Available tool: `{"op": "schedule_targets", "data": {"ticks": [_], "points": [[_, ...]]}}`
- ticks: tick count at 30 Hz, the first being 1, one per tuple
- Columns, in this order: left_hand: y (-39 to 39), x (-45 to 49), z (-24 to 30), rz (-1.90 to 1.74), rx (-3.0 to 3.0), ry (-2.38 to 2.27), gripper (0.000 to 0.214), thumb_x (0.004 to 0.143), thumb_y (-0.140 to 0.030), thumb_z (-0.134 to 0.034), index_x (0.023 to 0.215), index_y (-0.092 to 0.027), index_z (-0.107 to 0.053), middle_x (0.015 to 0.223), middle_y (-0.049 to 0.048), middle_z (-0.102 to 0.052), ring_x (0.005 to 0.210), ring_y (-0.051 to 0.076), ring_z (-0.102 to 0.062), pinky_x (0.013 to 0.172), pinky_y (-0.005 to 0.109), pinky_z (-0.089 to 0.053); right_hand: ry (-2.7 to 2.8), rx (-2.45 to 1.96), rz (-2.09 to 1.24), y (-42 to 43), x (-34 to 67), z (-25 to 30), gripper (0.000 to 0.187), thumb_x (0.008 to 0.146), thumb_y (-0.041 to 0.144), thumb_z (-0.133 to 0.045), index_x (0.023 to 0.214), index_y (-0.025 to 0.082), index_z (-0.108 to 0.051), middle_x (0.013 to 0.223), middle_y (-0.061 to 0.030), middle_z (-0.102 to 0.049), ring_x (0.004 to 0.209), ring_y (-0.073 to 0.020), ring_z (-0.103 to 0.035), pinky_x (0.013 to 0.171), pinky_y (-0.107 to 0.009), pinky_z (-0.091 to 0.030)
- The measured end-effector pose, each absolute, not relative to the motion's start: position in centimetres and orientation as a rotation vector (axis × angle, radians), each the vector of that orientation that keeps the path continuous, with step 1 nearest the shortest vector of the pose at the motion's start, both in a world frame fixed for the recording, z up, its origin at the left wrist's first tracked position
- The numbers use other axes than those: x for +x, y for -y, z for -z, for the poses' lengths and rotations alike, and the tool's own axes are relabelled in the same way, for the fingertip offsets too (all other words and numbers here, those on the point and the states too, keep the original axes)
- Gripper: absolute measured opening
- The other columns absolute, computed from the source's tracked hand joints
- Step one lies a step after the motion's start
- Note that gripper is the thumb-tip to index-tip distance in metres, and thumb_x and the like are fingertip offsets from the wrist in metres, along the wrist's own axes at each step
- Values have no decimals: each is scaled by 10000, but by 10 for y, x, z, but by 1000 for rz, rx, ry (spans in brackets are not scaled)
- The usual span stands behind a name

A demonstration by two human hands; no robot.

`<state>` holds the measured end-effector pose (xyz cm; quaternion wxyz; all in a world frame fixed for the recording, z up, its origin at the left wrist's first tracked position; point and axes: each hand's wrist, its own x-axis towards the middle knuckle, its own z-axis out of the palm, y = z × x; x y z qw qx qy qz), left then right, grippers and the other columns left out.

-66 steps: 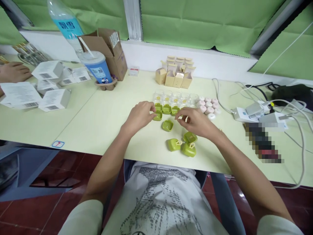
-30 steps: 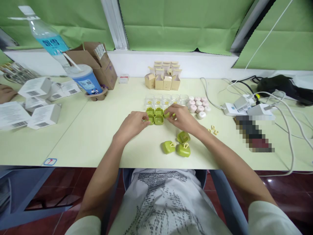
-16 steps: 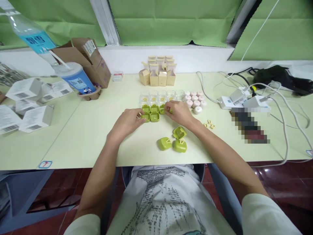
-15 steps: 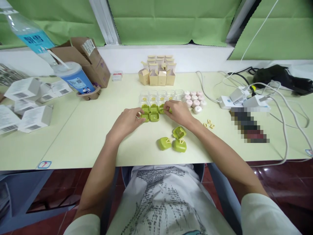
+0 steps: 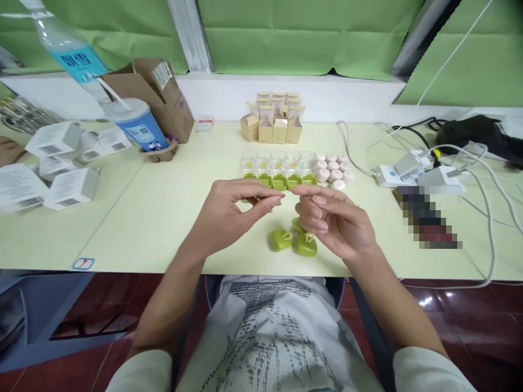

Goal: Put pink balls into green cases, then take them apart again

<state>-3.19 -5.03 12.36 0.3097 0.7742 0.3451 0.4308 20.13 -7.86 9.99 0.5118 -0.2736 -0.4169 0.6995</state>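
Note:
My left hand (image 5: 231, 212) is raised above the table with its thumb and fingertips pinched together; anything between them is too small or hidden to make out. Facing it, my right hand (image 5: 337, 218) has its index finger stretched out and the other fingers loosely bent, with nothing visible in it. Behind the fingertips runs a row of open green cases (image 5: 279, 182), partly covered by the hands. Below the hands lie a closed green case (image 5: 280, 240) with a pale yellow loop and another green case (image 5: 305, 245), with a third partly hidden behind my right fingers.
Clear plastic pieces (image 5: 278, 162) with yellow marks line up behind the green cases, beside pale pink round pieces (image 5: 322, 175). Small tan boxes (image 5: 266, 130) stand further back. A power strip (image 5: 386, 176) with cables is right; white boxes (image 5: 73, 188) and a cup (image 5: 143, 130) are left.
Both hands have lifted off the row of green cases and come toward me, fingertips close together. The cases stay on the table, and the whole view has shifted slightly.

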Motion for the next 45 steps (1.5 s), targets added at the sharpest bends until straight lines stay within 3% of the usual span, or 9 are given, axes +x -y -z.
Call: {"op": "schedule_targets", "data": {"ticks": [9,17,26,31,37,41,45], "points": [[46,-26,-115,-1162,1880,-853,122,975,-390,-855,967,-282,-914,923,36,-870,749,165,-777,697,320,-669,1024,-633,-1696,75,198,-94,306,895,293,-815,1173,189,-887,703,22,-608,546,-79,-365,503,-274,-225],[44,-22,-107,-1262,1896,-812,54,970,-331,-870,969,-295,-909,894,17,-863,769,155,-768,711,317,-644,1034,-588,-1696,75,196,-94,230,918,265,-792,1109,197,-901,721,14,-658,545,-69,-373,507,-263,-257],[38,-9,-101,-1281,1913,-858,274,1049,-470,-761,980,-243,-898,910,46,-836,752,137,-734,677,286,-641,963,-611,-1716,71,190,-94,289,900,254,-804,1174,190,-870,716,19,-676,539,-69,-410,503,-251,-240],[35,-4,-96,-1370,1865,-844,262,1051,-435,-763,1005,-216,-898,951,55,-839,741,121,-731,679,256,-628,941,-611,-1733,72,187,-93,366,899,252,-817,1261,202,-838,719,32,-686,546,-70,-447,524,-240,-273],[28,-2,-84,-1596,1702,-900,214,977,-396,-827,914,-205,-899,753,17,-793,626,118,-698,607,252,-606,1191,-642,-1727,76,186,-90,558,990,271,-759,1545,268,-706,808,28,-728,592,-91,-472,542,-249,-357],[21,-6,-81,-1591,1572,-992,186,959,-381,-830,919,-214,-902,744,9,-796,585,113,-680,580,256,-603,1648,-706,-1487,87,190,-96,651,1026,245,-723,1657,348,-601,998,-10,-805,757,-145,-642,655,-285,-521],[18,-12,-87,-1626,1551,-991,186,932,-383,-862,896,-204,-898,812,31,-829,609,108,-696,574,251,-608,1935,-1029,-896,88,214,-105,327,1062,245,-664,1337,265,-839,1036,-39,-843,789,-168,-708,680,-307,-528]]}}
